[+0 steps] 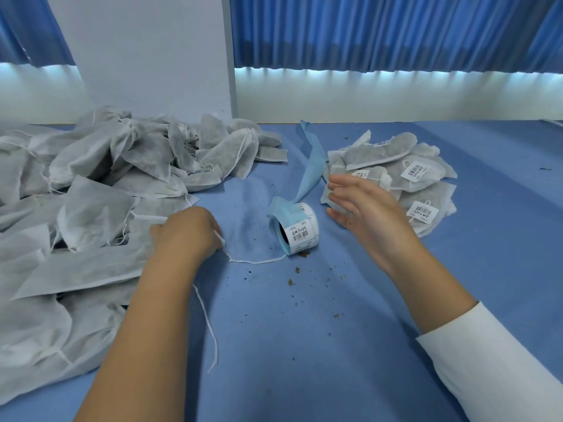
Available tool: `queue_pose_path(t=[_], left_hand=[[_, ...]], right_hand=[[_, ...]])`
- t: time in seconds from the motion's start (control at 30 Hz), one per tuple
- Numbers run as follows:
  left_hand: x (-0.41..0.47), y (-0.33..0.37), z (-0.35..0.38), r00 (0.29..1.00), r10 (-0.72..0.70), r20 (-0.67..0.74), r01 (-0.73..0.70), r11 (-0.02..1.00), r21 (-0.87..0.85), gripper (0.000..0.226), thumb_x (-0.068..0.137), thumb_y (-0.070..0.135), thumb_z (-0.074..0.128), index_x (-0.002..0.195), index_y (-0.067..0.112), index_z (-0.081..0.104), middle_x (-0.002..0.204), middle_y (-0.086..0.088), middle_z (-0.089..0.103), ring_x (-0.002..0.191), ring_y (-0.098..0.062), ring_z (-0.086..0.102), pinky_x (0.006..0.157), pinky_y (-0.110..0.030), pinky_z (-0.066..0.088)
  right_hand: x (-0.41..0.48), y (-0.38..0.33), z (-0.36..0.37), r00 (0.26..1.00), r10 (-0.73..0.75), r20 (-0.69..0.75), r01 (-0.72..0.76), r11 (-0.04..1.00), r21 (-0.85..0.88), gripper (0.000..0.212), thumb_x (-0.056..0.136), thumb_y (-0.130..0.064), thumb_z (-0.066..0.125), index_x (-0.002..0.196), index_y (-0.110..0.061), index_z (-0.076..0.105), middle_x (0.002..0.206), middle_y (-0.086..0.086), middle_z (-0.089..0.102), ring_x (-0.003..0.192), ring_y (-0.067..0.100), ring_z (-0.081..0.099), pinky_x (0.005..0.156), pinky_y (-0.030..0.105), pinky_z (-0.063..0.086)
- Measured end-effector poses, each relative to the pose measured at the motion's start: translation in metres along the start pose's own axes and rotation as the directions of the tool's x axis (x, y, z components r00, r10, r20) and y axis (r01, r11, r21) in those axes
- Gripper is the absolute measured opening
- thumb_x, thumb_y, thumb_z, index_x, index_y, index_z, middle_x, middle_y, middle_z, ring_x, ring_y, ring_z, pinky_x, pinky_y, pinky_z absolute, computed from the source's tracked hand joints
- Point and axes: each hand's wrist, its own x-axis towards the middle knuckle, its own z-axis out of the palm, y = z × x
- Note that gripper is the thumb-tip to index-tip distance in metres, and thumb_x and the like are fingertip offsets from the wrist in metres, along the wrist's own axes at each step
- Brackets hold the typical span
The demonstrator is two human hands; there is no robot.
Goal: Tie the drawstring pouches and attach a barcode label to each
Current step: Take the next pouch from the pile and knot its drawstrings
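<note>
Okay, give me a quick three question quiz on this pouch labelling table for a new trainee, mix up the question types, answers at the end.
1. True or false: a light-blue backing strip trails from the roll of white barcode labels.
2. Two piles of grey fabric drawstring pouches lie on the blue table: a large heap at the left, a small stack at the right. Which carries labels? A heap; B stack; C both.
3. Fill the gap: a thin white ____ trails from the left hand toward the roll.
Key: 1 true; 2 B; 3 drawstring.
</note>
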Motion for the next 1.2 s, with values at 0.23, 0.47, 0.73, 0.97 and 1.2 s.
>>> queue_pose_path(t=[0.23,0.47,0.73,0.97,1.2], left_hand=[[-0.007,-0.001,-0.008,0.957,0.281,-0.076,-0.290,0.941,-0.172,0.013,0.081,0.040,0.074,0.071,0.032,0.071,0.082,0.018,0.065,0.089,-0.008,0.057,0.088,-0.030,0.039],[-0.021,0.008,-0.013,0.877,0.449,-0.168,-0.459,0.685,-0.565,0.009,0.080,0.031,0.078,0.072,0.033,0.074,0.083,0.022,0.070,0.082,0.007,0.061,0.072,-0.014,0.041],[-0.040,0.031,-0.017,0.774,0.597,-0.210,-0.556,0.481,-0.678,0.007,0.088,0.025,0.073,0.081,0.023,0.075,0.086,0.011,0.073,0.091,-0.002,0.065,0.084,-0.012,0.045],[-0.039,0.030,-0.020,0.823,0.533,-0.198,-0.477,0.457,-0.751,0.013,0.091,0.017,0.067,0.078,0.017,0.069,0.071,0.018,0.062,0.067,0.003,0.053,0.062,-0.008,0.038],[-0.041,0.029,-0.023,0.862,0.507,-0.011,-0.351,0.581,-0.734,0.024,0.092,0.022,0.062,0.070,0.026,0.071,0.070,0.014,0.061,0.065,-0.002,0.048,0.063,-0.022,0.034]], right_hand=[[-0.010,0.006,0.010,0.932,-0.347,0.102,0.352,0.807,-0.473,0.023,0.088,-0.006,0.065,0.087,-0.028,0.072,0.080,-0.017,0.066,0.067,-0.001,0.053,0.064,0.010,0.041],[-0.023,0.012,0.019,0.905,-0.332,0.265,0.425,0.708,-0.564,0.015,0.087,-0.010,0.068,0.090,-0.023,0.075,0.076,-0.019,0.069,0.039,0.006,0.037,0.050,0.007,0.034],[-0.031,0.009,0.026,0.926,-0.154,0.344,0.294,0.868,-0.401,0.016,0.090,-0.018,0.070,0.100,-0.031,0.072,0.089,-0.009,0.074,0.036,0.012,0.050,0.037,0.021,0.041],[-0.024,0.001,0.021,0.944,-0.094,0.317,0.186,0.943,-0.275,0.006,0.089,-0.006,0.068,0.088,-0.007,0.074,0.072,0.006,0.073,0.048,0.011,0.060,0.047,0.020,0.051],[-0.020,-0.004,0.014,0.935,-0.253,0.248,0.322,0.899,-0.298,0.011,0.089,0.001,0.065,0.092,-0.005,0.073,0.067,0.000,0.069,0.053,0.009,0.060,0.053,0.017,0.050]])
